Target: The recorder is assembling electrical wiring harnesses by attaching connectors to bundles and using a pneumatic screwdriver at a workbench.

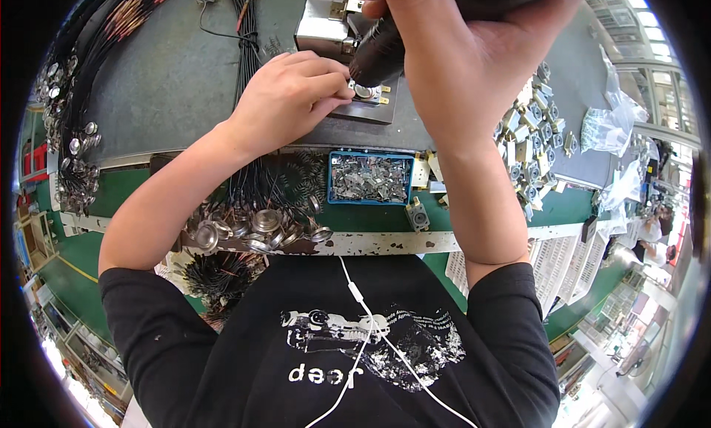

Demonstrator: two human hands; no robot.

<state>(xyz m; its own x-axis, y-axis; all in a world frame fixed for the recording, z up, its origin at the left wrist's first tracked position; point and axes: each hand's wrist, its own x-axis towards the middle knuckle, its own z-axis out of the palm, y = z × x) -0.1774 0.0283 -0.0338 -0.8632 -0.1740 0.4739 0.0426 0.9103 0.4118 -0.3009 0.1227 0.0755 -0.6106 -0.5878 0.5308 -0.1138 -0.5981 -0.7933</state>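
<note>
— Right, what do you have on the head view?

— From where I sit, my left hand (285, 98) lies on the grey-topped bench (170, 72), its fingers (333, 83) pinched nearly shut on the small round silver metal part with brass tabs (368, 92). That part sits on a small flat grey metal plate (370, 105), near the far middle of the bench.

— And the right hand?

— My right hand (463, 57) is wrapped tight around a dark, black-bodied power tool (381, 50); the tool's tip comes down onto the same silver part, just beside my left fingertips. Behind it stands a shiny steel block fixture (322, 24).

— What lies around them?

— Nearer me there is a blue rectangular tray filled with small grey metal clips (370, 178). Left of the tray is a heap of round silver disc parts on black wires (259, 224), and a bundle of thin black wires (244, 35) runs away across the bench. To the right lies a scatter of small white and metal blocks (533, 131), with clear plastic bags (611, 120) beyond them. Along the far left edge hang more black leads with silver disc ends (70, 124).
</note>
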